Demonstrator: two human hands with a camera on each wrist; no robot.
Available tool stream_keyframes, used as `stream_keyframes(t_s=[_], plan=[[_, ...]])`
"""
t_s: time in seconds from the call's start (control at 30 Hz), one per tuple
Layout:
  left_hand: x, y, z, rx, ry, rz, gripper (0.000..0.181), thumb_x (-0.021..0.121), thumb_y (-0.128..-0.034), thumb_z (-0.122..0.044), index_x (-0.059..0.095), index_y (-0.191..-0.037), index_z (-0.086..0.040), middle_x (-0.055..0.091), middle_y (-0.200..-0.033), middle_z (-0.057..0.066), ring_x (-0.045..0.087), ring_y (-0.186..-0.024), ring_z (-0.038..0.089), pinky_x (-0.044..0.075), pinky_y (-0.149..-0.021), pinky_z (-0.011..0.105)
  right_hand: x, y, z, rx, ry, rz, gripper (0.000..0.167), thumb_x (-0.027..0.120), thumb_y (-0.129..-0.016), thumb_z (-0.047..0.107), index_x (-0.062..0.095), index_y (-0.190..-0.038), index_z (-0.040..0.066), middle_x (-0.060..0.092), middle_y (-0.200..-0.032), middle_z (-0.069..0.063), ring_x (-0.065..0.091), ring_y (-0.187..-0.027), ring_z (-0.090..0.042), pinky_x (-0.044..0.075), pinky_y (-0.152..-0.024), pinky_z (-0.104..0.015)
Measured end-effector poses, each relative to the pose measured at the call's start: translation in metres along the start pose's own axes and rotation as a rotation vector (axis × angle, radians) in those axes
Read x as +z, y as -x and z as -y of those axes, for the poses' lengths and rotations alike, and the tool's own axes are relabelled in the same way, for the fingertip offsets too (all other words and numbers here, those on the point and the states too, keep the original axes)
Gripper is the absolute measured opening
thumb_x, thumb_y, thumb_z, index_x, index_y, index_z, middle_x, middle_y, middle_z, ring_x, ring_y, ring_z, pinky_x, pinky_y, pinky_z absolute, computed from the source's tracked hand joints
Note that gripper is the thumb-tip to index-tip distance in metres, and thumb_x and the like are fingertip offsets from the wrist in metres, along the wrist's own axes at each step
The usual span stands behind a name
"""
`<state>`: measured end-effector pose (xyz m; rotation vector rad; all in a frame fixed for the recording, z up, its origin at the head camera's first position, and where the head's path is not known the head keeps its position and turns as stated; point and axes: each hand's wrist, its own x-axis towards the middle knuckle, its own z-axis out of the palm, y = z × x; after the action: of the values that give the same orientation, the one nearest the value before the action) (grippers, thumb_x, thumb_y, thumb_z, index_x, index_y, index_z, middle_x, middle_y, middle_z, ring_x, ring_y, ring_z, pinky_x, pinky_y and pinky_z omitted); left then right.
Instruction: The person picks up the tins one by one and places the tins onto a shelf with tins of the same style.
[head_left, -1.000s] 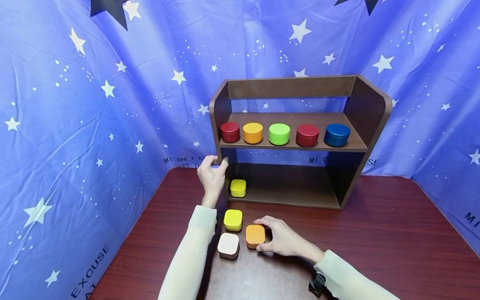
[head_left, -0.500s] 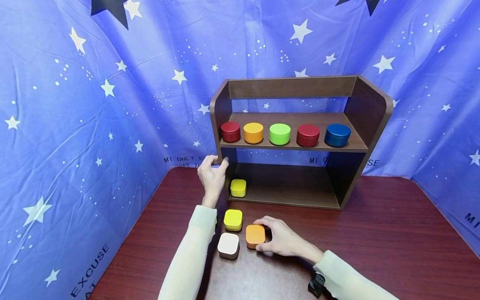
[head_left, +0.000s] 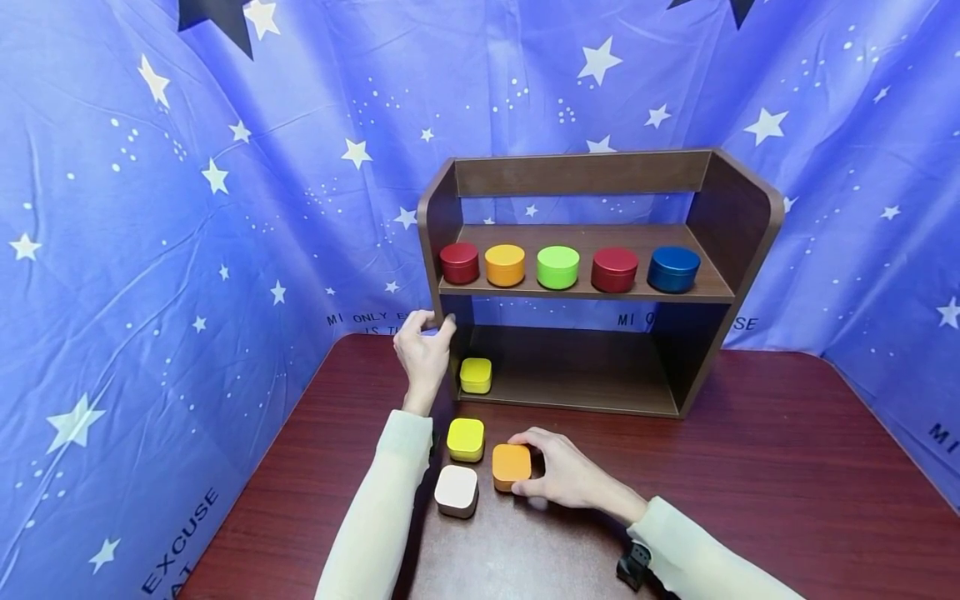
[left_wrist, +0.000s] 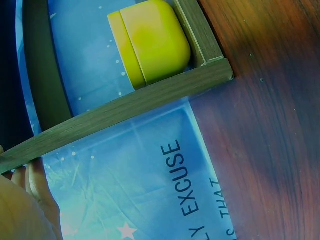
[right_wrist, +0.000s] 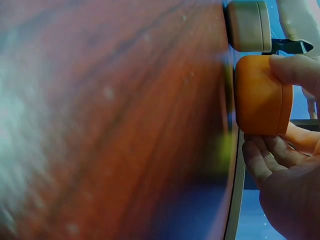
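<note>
My right hand pinches a square orange tin between thumb and fingers, at the front of the table. In the right wrist view the thumb lies on one side of the orange tin and the fingers on the opposite side. My left hand grips the left side panel of a brown wooden shelf. A square yellow tin sits in the lower compartment at its left end, also seen as the yellow tin in the left wrist view. Left of the orange tin stand another yellow tin and a white-topped tin.
On the upper shelf board stands a row of round tins: a red tin, an orange-yellow tin, a green tin, a second red tin and a blue tin. A starry blue curtain surrounds the dark red table.
The orange tin has shifted slightly upward in the head view with my right hand holding it. My left hand stays on the shelf panel.
</note>
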<state>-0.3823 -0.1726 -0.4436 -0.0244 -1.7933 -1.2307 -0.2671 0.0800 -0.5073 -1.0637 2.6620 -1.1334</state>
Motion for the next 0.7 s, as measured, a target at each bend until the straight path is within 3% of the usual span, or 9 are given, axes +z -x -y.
stream_keyframes(t_s=[0.33,0.7], plan=[[0.0,0.0,0.002,0.004,0.008,0.008,0.02,0.084,-0.0841,-0.018,0.077,-0.082,0.001,0.075,-0.084,0.021,0.071,-0.085,0.051,0.05,-0.078,0.054,-0.006,-0.006,-0.001,0.012,0.02,-0.008,0.056,0.09,-0.085,0.027,0.07,-0.134,0.008,0.075,-0.122,-0.001,0.064,-0.104,-0.01,0.055,-0.095,-0.031],[0.0,0.0,0.001,0.022,0.009,-0.005,0.02,0.084,-0.0839,-0.018,0.077,-0.08,0.0,0.075,-0.081,0.019,0.072,-0.082,0.047,0.049,-0.075,0.044,-0.019,-0.019,-0.007,0.072,0.017,-0.049,0.057,0.091,-0.084,0.026,0.071,-0.133,0.007,0.076,-0.123,-0.005,0.066,-0.105,-0.016,0.056,-0.094,-0.034]])
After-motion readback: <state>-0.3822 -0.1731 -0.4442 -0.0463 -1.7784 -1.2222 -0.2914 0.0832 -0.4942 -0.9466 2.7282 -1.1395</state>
